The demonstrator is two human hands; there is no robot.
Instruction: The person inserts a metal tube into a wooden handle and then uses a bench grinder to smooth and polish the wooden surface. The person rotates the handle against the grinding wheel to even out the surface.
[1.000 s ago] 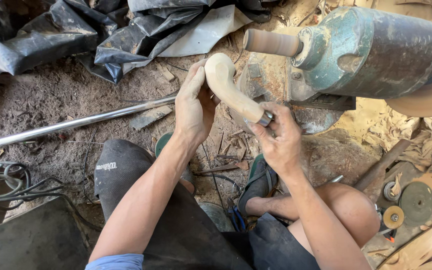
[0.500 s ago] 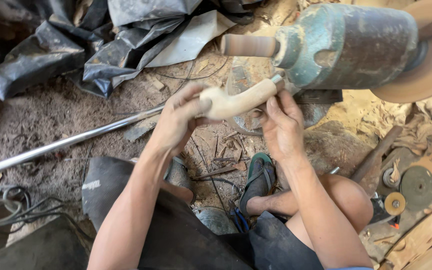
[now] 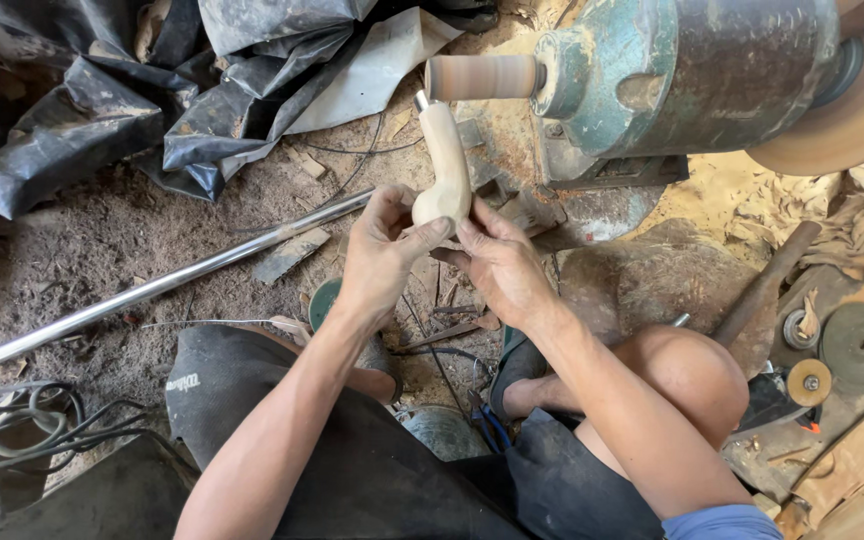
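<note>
- Down at the centre, the left hand (image 3: 384, 250) grips the bent lower end of a pale wooden handle (image 3: 445, 170), thumb and fingers closed around its curve.
- The right hand (image 3: 497, 262) closes on the same end from the other side, its fingertips (image 3: 464, 232) pressed on the rounded heel of the wood.
- The handle stands almost upright in view, its narrow top (with a small metal tip) reaching up to just under the sanding drum (image 3: 480, 77); whether wood and drum touch, I cannot tell.
- That drum is a striped tan cylinder sticking out sideways from a green, dusty motor housing (image 3: 687, 75).
- A long steel rod (image 3: 167, 285) lies slantwise on the dirt floor, passing behind the left hand.
- Crumpled black plastic sheeting (image 3: 102, 110) fills the upper left.
- Black cables (image 3: 12, 425) coil at the lower left.
- Round discs (image 3: 857, 343) and wood scraps lie at the right edge, beside the person's bare knee (image 3: 692, 375).
</note>
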